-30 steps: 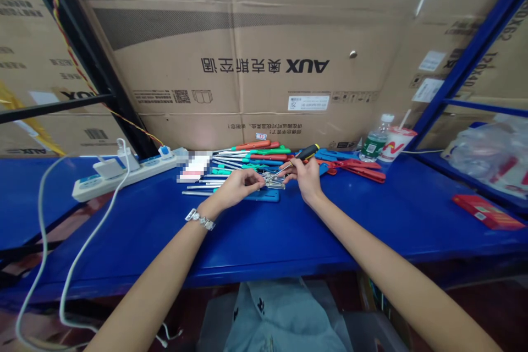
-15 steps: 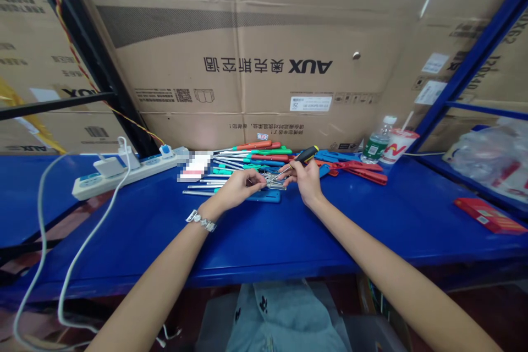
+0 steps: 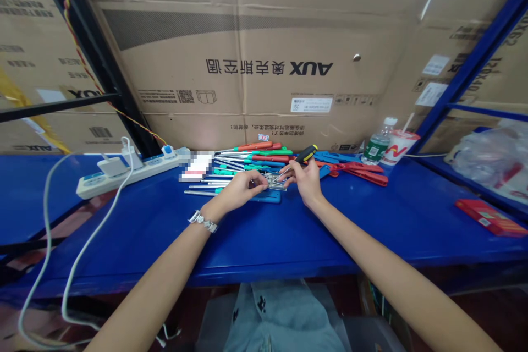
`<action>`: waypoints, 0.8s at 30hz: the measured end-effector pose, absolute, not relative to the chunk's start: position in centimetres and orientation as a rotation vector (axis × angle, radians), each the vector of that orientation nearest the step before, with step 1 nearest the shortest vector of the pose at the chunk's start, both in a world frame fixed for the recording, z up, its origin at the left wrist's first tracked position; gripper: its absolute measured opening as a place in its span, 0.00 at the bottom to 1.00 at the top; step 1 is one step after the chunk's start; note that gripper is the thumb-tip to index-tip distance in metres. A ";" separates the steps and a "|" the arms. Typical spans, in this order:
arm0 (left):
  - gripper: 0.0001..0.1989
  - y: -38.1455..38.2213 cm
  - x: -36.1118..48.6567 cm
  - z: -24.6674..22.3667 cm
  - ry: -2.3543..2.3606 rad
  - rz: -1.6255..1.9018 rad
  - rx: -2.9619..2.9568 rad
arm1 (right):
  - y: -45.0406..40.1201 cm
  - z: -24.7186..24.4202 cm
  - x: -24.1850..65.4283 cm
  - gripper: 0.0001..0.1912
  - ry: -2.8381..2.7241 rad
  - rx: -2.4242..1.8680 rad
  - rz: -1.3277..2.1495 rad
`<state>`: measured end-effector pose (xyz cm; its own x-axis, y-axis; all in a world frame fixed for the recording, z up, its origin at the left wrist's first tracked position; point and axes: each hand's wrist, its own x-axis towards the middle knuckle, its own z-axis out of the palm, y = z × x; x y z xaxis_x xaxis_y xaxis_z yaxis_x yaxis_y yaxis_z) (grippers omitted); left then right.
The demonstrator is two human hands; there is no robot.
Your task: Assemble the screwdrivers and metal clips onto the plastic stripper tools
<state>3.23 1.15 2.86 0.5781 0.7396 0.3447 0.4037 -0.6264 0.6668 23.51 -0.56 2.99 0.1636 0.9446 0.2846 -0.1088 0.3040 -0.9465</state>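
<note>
My right hand [image 3: 306,177] is closed round a screwdriver with a black and yellow handle [image 3: 307,154]. Its metal shaft slants down to the left, toward a cluster of small shiny metal parts [image 3: 277,180]. At the left of that cluster, my left hand [image 3: 243,187] has thumb and fingers pinched together; what lies between the fingertips is too small to make out. Under and behind both hands is a pile of tools with metal rods and coloured handles, among them a red handle [image 3: 270,158], a green handle [image 3: 284,151] and a blue handle [image 3: 270,196].
Red plastic pieces [image 3: 365,171] lie right of the pile, before a water bottle [image 3: 374,146] and a red and white cup [image 3: 399,147]. A power strip [image 3: 132,171] with white cables stands left. A red box [image 3: 490,217] lies far right on the blue table [image 3: 264,247].
The hands stay almost in place, with the screwdriver still in the right hand. The whole view has shifted slightly.
</note>
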 end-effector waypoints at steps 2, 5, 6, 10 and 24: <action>0.07 1.1 3.1 2.9 0.902 0.845 2.335 | -0.6 3.1 23.6 0.22 -1.152 -0.965 0.914; 0.15 1.0 2.9 2.8 0.894 0.775 2.515 | -0.5 3.2 23.8 0.23 -1.176 -0.971 0.867; 0.16 0.9 2.9 2.8 0.902 0.727 2.586 | -0.5 3.2 23.9 0.23 -1.185 -0.972 0.858; 0.12 1.0 3.1 2.7 0.961 0.564 2.749 | -0.6 3.0 23.8 0.23 -1.223 -0.961 0.842; 0.10 2.1 1.2 2.9 1.065 0.526 2.567 | -1.3 2.6 23.0 0.20 -1.381 -0.876 0.795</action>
<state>1.22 2.12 2.88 0.6558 0.7240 0.2137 0.6095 -0.6749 0.4160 23.04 -1.33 2.62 0.0438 0.8795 0.4739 0.0321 0.4729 -0.8805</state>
